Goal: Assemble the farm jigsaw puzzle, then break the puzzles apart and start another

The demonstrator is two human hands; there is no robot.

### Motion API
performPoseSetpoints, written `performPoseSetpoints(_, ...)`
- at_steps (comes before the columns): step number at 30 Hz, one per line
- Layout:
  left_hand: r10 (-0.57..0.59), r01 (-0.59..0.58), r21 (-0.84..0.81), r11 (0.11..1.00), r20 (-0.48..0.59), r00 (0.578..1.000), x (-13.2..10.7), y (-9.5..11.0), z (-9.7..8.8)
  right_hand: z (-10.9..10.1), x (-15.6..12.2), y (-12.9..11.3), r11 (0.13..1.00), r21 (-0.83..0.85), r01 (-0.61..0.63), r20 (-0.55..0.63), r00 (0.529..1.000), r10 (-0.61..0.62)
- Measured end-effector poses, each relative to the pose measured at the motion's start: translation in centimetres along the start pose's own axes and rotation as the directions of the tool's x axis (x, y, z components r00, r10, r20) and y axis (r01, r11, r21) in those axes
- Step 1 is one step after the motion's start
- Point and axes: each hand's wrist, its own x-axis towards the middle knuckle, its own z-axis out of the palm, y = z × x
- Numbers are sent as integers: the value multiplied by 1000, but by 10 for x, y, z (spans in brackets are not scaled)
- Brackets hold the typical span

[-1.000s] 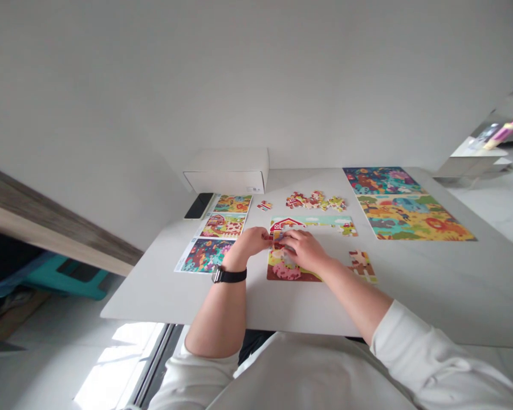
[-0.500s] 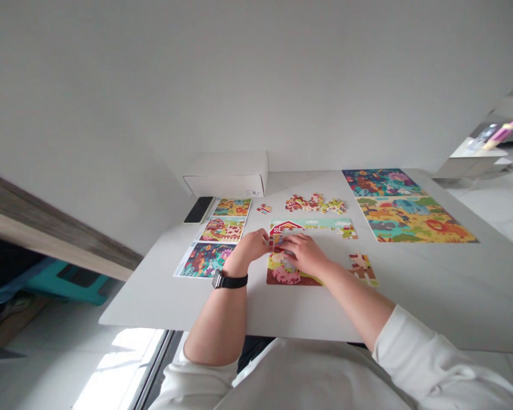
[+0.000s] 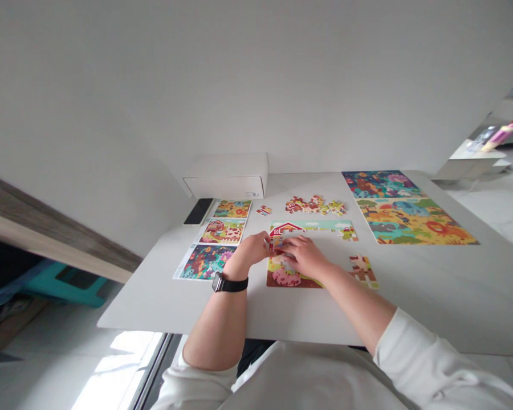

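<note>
A partly assembled farm jigsaw puzzle [image 3: 288, 277] lies on the white table, with a red barn at its upper left and a pink pig at its lower left. My left hand [image 3: 252, 251] is at its left edge, fingers curled and pinched at the border. From the right, my right hand [image 3: 306, 256] reaches over the puzzle's open middle, fingertips bent onto a small puzzle piece [image 3: 277, 242] below the barn. The fingers partly cover this piece. A separate joined corner section [image 3: 365, 271] with brown and white fence shapes sits at the lower right.
Loose puzzle pieces [image 3: 315, 205] are heaped behind the puzzle, with a small piece [image 3: 264, 211] to their left. A picture sheet [image 3: 222, 230], a phone [image 3: 199, 211] and a white box [image 3: 224, 185] stand at left. Two finished puzzles [image 3: 410, 219] lie at right.
The view has tilted slightly, so the table appears a little lower. Both hands stay at the puzzle's left side, with only small finger movements.
</note>
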Motion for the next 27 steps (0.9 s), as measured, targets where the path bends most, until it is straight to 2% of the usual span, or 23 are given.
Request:
performPoseSetpoints(3, 17, -16, 14, 1000, -43, 999, 2, 0, 0, 2, -1, 0, 1000, 3, 0, -7, 1000, 0)
performPoseSetpoints(5, 58, -54, 33, 998, -152, 987, 6, -1, 2, 3, -2, 0, 1000, 7, 9, -20, 1000, -9)
performPoseSetpoints(7, 140, -128, 59, 990, -268, 953, 12, -3, 7, 4, -4, 0, 1000, 14, 20, -33, 999, -19)
performPoseSetpoints(9, 225, -210, 82, 974, -327, 918, 21, -7, 14, 5, -5, 0, 1000, 18, 26, -38, 999, -25)
performPoseSetpoints(12, 265, -247, 99, 964, -329, 906, 35, -15, 25, 7, -5, 0, 1000, 2, 25, -28, 999, -25)
performPoseSetpoints(17, 244, -224, 100, 969, -293, 924, 50, -25, 34, 11, -3, 2, 1000, -7, 14, -10, 1000, -14)
performPoseSetpoints(27, 290, -278, 83, 957, -295, 910, 56, -24, 34, 6, -1, -1, 997, 81, -19, -55, 998, 24)
